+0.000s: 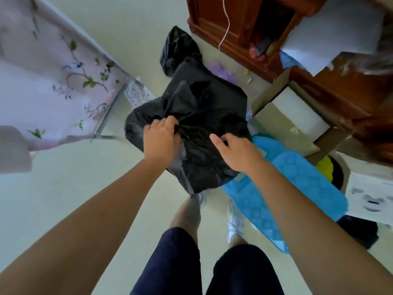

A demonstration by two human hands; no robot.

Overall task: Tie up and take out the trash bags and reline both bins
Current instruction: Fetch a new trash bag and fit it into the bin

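A large black trash bag (pixel 202 107) hangs in front of me above the pale floor. My left hand (pixel 160 139) grips a bunched fold of the bag's plastic at its top. My right hand (pixel 236 152) holds the bag's plastic on the other side, fingers curled into it. A second black bag (pixel 178 50) lies on the floor farther away, next to the wooden cabinet. A bin (pixel 338 173) with a black liner and yellow contents shows at the right, partly hidden behind blue plastic.
A floral-sheeted bed (pixel 53 77) fills the left side. A dark wooden cabinet (pixel 255 35) stands at the back right, with an open cardboard box (pixel 297 116) in front of it. A blue textured sheet (pixel 297 188) lies right of my legs. Small litter lies near the cabinet.
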